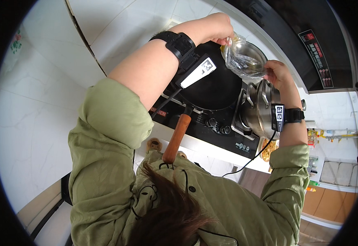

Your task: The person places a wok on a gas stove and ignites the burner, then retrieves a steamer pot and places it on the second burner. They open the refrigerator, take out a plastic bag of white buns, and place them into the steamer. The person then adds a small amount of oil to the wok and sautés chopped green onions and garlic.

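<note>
Both my hands are at the back of the gas stove, holding a thin, clear plastic bag or cover (238,63) at opposite edges. My left hand (220,29) pinches its upper left edge, above the far rim of a black wok (212,89). At the lower right, the fingers of my right hand (277,72) grip it above a stainless-steel pot. The crumpled plastic lies over or around a round stainless-steel vessel (255,50), perhaps a bowl. How far the plastic wraps it, and what it contains, I cannot tell.
The wok's wooden handle (177,138) points towards my body. A stainless-steel steamer pot (255,107) stands on the right burner. Control knobs (217,125) line the stove's front. A plate of food (268,150) sits right of the stove, and a range hood (320,46) overhangs the back.
</note>
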A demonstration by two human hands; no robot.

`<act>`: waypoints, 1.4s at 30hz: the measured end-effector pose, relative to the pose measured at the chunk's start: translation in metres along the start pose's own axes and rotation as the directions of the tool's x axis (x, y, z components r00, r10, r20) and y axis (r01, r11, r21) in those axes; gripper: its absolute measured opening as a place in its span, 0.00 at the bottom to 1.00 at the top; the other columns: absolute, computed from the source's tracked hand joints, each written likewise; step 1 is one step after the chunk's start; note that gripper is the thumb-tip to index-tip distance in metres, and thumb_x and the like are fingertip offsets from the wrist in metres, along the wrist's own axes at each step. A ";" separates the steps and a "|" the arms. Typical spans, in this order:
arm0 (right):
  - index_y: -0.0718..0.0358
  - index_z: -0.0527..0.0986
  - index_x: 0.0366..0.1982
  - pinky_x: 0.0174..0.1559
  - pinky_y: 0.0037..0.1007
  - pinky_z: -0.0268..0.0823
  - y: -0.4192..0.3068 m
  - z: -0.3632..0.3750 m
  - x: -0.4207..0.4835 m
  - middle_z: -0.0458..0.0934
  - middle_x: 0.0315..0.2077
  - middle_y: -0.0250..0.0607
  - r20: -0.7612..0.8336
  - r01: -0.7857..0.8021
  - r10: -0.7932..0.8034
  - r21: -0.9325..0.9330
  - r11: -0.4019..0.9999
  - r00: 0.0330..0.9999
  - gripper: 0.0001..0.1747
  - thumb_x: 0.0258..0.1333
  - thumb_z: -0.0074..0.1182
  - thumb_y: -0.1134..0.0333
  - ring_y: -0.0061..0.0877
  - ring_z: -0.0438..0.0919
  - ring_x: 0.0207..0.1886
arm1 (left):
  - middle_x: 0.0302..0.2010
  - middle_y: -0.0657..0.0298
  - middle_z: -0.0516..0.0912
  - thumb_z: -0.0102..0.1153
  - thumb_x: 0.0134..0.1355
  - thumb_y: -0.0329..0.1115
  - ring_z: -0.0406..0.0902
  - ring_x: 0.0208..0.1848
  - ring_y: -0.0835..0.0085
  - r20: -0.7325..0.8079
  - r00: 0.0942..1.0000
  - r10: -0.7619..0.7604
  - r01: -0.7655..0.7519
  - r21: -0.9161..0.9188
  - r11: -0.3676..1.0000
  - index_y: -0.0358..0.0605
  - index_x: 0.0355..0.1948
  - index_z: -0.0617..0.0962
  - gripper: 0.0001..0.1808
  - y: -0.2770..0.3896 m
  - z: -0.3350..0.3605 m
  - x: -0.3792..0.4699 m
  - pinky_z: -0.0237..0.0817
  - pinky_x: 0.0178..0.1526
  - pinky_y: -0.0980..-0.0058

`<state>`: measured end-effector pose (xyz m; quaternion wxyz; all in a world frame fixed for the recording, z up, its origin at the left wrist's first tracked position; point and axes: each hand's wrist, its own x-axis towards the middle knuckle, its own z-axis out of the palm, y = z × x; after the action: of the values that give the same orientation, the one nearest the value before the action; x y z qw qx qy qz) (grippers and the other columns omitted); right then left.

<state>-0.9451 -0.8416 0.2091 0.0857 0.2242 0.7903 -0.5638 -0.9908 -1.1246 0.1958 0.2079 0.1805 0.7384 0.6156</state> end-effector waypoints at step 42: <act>0.69 0.74 0.29 0.21 0.23 0.75 -0.015 0.007 -0.007 0.74 0.21 0.36 -0.040 0.015 -0.020 -0.130 0.991 0.999 0.05 0.47 0.54 0.75 0.22 0.75 0.18 | 0.28 0.53 0.81 0.52 0.59 0.25 0.79 0.26 0.72 -0.019 0.999 -0.042 0.041 -0.022 0.999 0.32 0.33 0.77 0.05 -0.006 0.009 -0.008 0.72 0.29 0.79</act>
<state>-0.9460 -0.8536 0.2222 0.0788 0.2227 0.8288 -0.5072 -0.9798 -1.1225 0.1887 0.2154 0.1570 0.7373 0.6208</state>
